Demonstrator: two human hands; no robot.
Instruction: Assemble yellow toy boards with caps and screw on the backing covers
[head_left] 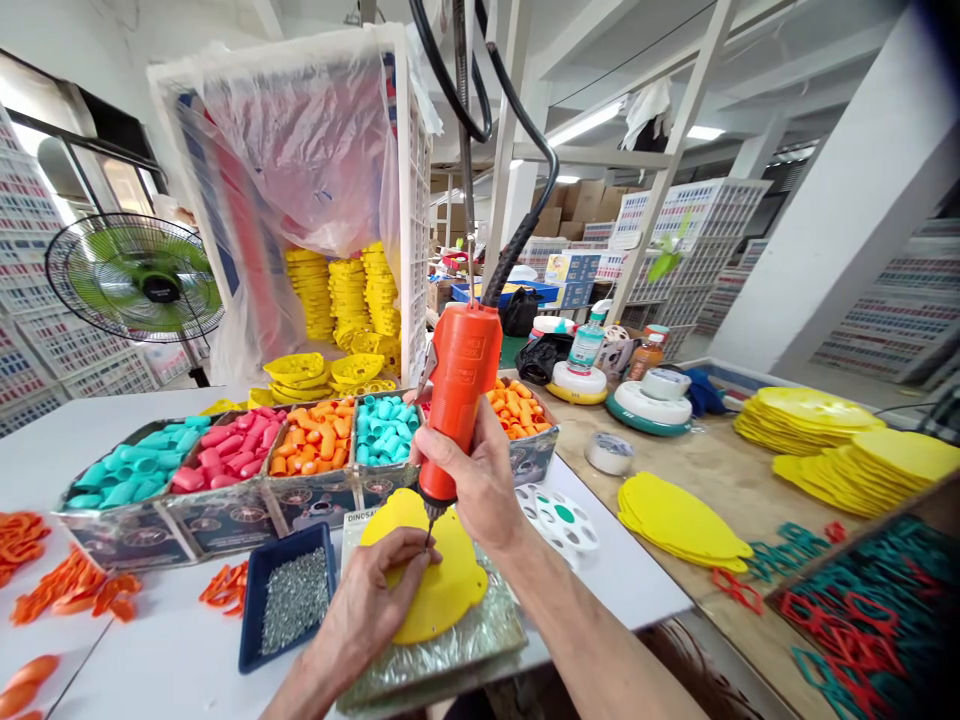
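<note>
My right hand [480, 470] is wrapped round an orange-red electric screwdriver [463, 375], held upright with its bit pointing down. Below it lies a yellow plastic plate [442, 590] with a scalloped edge, on a plastic-wrapped pad [480, 645]. My left hand [382, 585] rests on that plate, thumb and fingers pinched together at the tip of the bit. Whatever they hold there is too small to make out. To the left of this hand stands a dark blue tray [251, 610] of small metal screws [296, 600].
Behind the plate runs a row of boxes [315, 495] with teal, pink and orange plastic pieces. Orange parts [64, 590] lie at the left. Yellow plates [679, 520], a tape roll [610, 453] and a bin of red and teal parts [862, 620] are at the right. A cable [517, 245] hangs overhead.
</note>
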